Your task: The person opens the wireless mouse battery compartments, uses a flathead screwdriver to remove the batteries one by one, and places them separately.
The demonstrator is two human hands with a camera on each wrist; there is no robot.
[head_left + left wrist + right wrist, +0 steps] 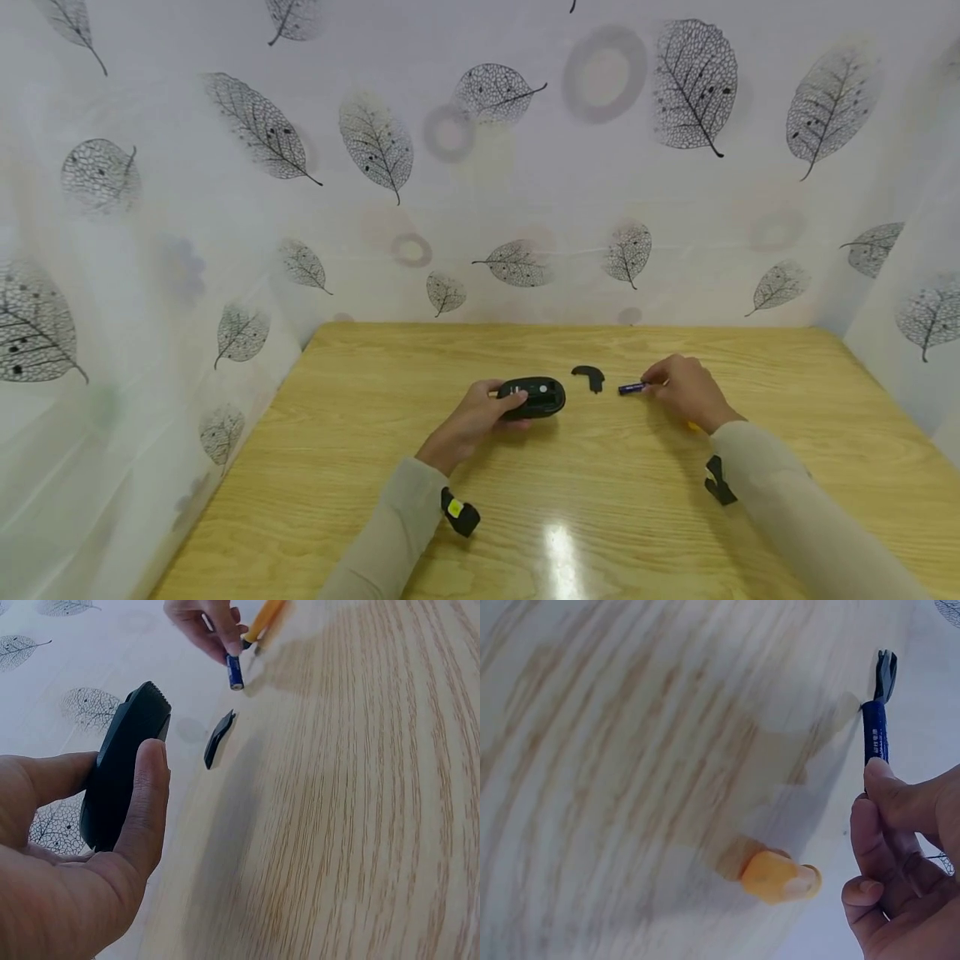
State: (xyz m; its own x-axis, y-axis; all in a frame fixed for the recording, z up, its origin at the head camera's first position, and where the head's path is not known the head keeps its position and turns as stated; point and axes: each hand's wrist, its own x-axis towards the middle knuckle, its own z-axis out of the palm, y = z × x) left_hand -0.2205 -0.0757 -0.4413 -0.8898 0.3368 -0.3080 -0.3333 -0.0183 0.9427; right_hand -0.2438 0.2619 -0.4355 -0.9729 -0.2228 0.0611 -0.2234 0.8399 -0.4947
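Observation:
My left hand [480, 417] holds a black computer mouse [551, 408] with its underside turned up, the thumb lying across it. An uncovered battery slot shows in that underside. In the left wrist view the mouse [120, 772] is seen edge-on between thumb and fingers, raised over the table. To the right, my right hand [692, 390] pinches one end of a dark blue battery [632, 388] between thumb and index finger. The black battery cover [589, 376] lies on the table between the two hands.
An orange-handled screwdriver [264, 621] lies beside the right hand, mostly hidden under it in the head view; its handle [776, 877] shows in the right wrist view. The wooden table [570, 500] ends at a leaf-patterned curtain [525, 183] at the back and sides.

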